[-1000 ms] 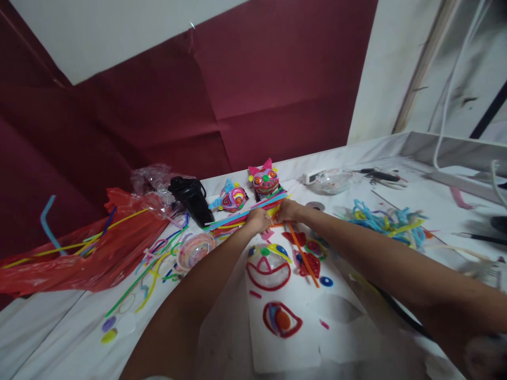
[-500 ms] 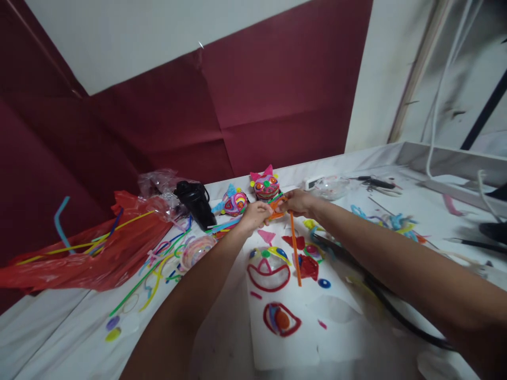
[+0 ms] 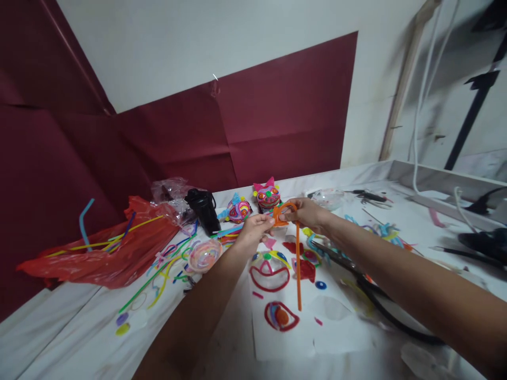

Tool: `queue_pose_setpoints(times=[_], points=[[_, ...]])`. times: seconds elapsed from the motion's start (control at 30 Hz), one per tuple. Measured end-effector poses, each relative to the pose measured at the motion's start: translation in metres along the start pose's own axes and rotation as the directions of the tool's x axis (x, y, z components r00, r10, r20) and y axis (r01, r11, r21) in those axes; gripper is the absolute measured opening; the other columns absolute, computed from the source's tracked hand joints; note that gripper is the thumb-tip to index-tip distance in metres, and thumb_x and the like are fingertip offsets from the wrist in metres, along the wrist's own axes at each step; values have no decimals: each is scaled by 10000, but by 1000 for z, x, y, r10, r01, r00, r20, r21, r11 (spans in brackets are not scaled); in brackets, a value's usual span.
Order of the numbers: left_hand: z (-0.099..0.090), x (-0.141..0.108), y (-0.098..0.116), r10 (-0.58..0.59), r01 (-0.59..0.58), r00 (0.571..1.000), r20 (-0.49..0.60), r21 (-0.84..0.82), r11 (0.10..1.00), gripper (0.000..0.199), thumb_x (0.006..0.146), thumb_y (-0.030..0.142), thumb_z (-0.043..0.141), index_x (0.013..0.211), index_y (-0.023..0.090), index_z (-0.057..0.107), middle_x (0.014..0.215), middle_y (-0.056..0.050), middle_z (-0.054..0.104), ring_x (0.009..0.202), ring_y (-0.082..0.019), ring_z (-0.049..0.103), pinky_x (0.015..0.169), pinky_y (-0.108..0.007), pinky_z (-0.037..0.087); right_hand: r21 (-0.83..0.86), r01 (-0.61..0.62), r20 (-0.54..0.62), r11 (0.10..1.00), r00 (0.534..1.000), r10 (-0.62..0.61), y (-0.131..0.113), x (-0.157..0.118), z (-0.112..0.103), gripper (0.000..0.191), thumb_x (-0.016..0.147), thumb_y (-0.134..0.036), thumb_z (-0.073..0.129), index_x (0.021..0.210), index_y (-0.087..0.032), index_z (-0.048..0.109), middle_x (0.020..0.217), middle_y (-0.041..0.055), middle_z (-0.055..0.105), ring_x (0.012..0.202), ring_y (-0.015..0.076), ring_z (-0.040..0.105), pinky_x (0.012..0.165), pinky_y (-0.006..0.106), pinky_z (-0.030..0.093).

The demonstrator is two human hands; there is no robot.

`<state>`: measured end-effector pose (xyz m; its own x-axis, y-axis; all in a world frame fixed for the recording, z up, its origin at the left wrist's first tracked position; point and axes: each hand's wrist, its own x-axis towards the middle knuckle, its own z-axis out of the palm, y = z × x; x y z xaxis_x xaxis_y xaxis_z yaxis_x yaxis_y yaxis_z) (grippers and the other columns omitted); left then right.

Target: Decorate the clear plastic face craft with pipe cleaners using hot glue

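The left hand (image 3: 255,228) and right hand (image 3: 307,214) are positioned close together at the far end of the white sheet (image 3: 277,348) on the worktop (image 3: 71,338). The right hand pinches the orange strip (image 3: 298,264) next to its coiled section. The left hand's fingertips are at the left of this section; whether they grip it cannot be determined. The strip's free end extends to the near side, just beside the red-outlined eye piece (image 3: 282,316). Scissors (image 3: 352,268) lie at right; a cat-faced figure (image 3: 267,195) stands at the far side.
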<state>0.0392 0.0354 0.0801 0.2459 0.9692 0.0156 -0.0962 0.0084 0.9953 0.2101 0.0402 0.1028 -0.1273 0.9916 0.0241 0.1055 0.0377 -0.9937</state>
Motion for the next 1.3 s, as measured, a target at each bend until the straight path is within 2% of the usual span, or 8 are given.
queue_pose_setpoints(times=[0.27, 0.4, 0.53, 0.67, 0.8, 0.9, 1.03, 1.3], points=[[13, -19, -4, 6, -30, 994, -113, -218, 975, 224, 658, 203, 789, 719, 109, 594, 592, 4, 600, 524, -63, 570, 520, -172, 441, 63, 132, 61, 989, 989, -136, 1, -17, 2, 428, 475, -360, 858, 747, -182, 581, 496, -96, 460, 393, 38, 302, 368, 207, 192], [13, -23, -4, 60, -88, 986, -155, -175, 981, 275, 614, 240, 822, 719, 121, 596, 551, 3, 616, 501, -87, 585, 545, -207, 480, -64, 256, 71, 964, 965, -252, -2, -19, -2, 411, 575, -464, 798, 811, -163, 648, 523, -62, 516, 406, 54, 352, 382, 221, 258], [10, -24, -4, 138, -145, 975, -174, -24, 989, 307, 594, 292, 826, 696, 132, 584, 503, 6, 610, 449, -107, 581, 489, -221, 482, -219, 373, 86, 901, 928, -363, -7, -18, -8, 396, 652, -525, 727, 767, -146, 698, 566, -6, 582, 473, 85, 437, 436, 238, 327], [9, -26, -5, 190, -179, 972, -139, 85, 980, 309, 599, 317, 816, 699, 133, 588, 489, 9, 605, 436, -116, 584, 467, -230, 498, -280, 424, 156, 861, 905, -395, -11, -16, -12, 413, 668, -556, 699, 718, -145, 705, 544, -1, 576, 502, 103, 456, 486, 254, 352], [10, -27, -6, 205, -195, 973, -105, 100, 976, 270, 628, 292, 788, 720, 131, 592, 521, 19, 600, 442, -115, 593, 473, -238, 515, -370, 470, 148, 801, 881, -449, -11, -14, -15, 366, 687, -523, 701, 707, -158, 713, 626, 24, 631, 590, 132, 512, 559, 266, 384], [10, -28, -7, 199, -191, 977, -75, 103, 976, 219, 672, 260, 750, 751, 128, 594, 546, 19, 599, 476, -131, 623, 505, -255, 535, -394, 444, 131, 805, 894, -428, -8, -13, -16, 332, 699, -496, 704, 726, -165, 705, 617, 12, 627, 517, 109, 485, 508, 253, 359], [10, -29, -7, 199, -192, 978, -54, 111, 975, 222, 685, 250, 739, 776, 131, 575, 559, 25, 588, 498, -145, 641, 516, -268, 545, -297, 358, 162, 885, 932, -323, -7, -13, -14, 361, 672, -509, 727, 736, -159, 666, 446, -46, 504, 375, 78, 405, 414, 234, 305], [11, -34, -4, 166, -163, 985, -46, 61, 985, 225, 711, 159, 708, 900, 111, 594, 623, 15, 615, 513, -143, 653, 546, -269, 546, -87, 214, 128, 973, 971, -202, -11, -17, -5, 397, 552, -486, 816, 667, -162, 618, 407, -76, 460, 360, 54, 375, 374, 207, 272]])
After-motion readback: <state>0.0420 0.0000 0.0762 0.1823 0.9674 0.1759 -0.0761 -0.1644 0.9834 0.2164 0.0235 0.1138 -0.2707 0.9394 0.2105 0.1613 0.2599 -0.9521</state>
